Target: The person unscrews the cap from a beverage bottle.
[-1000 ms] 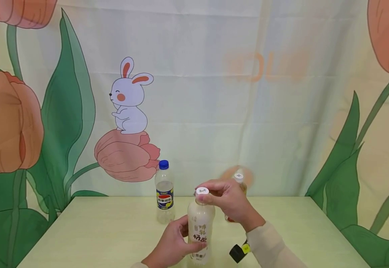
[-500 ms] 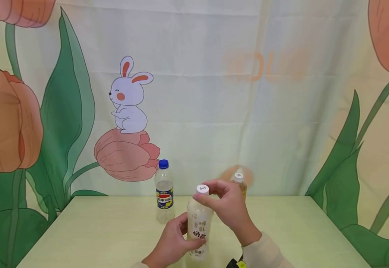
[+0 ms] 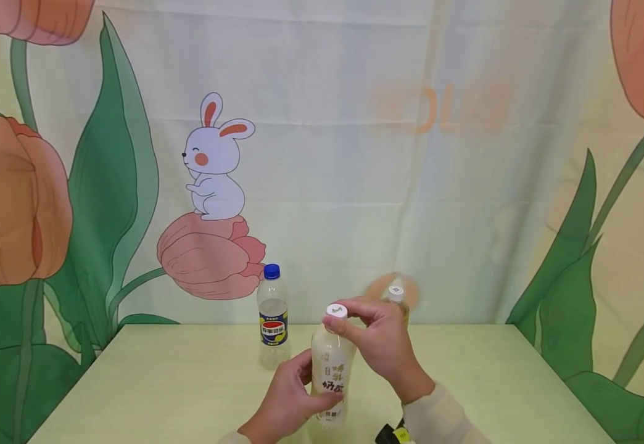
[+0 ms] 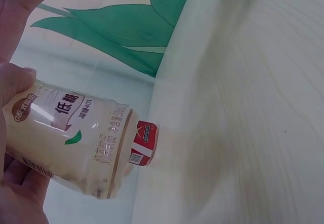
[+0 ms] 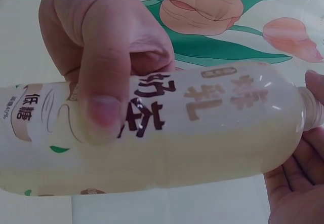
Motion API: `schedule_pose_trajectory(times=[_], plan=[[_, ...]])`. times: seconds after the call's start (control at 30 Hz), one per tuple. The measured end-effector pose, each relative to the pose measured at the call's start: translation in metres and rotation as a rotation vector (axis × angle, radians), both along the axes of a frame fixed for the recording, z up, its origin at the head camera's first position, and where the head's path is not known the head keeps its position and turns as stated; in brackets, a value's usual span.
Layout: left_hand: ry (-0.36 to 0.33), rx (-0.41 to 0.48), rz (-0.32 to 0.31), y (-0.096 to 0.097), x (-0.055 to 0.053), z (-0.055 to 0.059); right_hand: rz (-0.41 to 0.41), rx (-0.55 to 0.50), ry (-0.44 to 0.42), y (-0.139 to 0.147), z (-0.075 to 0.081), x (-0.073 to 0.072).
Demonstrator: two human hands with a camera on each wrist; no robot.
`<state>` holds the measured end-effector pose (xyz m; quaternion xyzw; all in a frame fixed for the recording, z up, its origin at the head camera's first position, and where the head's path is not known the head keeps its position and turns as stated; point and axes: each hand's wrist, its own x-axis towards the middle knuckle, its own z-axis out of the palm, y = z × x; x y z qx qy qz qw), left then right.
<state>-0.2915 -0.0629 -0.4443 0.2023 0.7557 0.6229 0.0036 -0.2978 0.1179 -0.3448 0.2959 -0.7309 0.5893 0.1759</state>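
Note:
A milk tea bottle with a pale filling and brown lettering is in the middle of the head view, upright. My left hand grips its lower body, the thumb across the front of the label. At the top, my right hand pinches the white cap between thumb and fingers. The right wrist view shows the bottle body lying across the picture, my left thumb pressed on it and the right fingers at the neck. In the left wrist view the bottle's base shows.
A Pepsi bottle with a blue cap stands on the table to the left. Behind my right hand is another bottle with a white cap, mostly hidden. A black device with a yellow tag is by the right sleeve. A printed curtain hangs behind.
My right hand has turned around the cap, its wrist dropping lower and slightly left before staying nearly still. The bottle has risen slightly at the cap end, and its lettering has turned a little.

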Motion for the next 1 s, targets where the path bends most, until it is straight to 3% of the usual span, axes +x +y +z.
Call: schedule_pose_trajectory(times=[0.53, 0.8, 1.0], plan=[[-0.045, -0.034, -0.066, -0.006, -0.005, 0.0, 0.111, 0.009, -0.071, 0.005, 0.002, -0.007], [-0.098, -0.031, -0.12, -0.01, -0.007, 0.002, 0.239, 0.004, -0.146, 0.011, 0.002, -0.012], [-0.098, -0.035, -0.135, -0.01, -0.008, 0.003, 0.273, 0.004, -0.156, 0.013, -0.001, -0.015]])
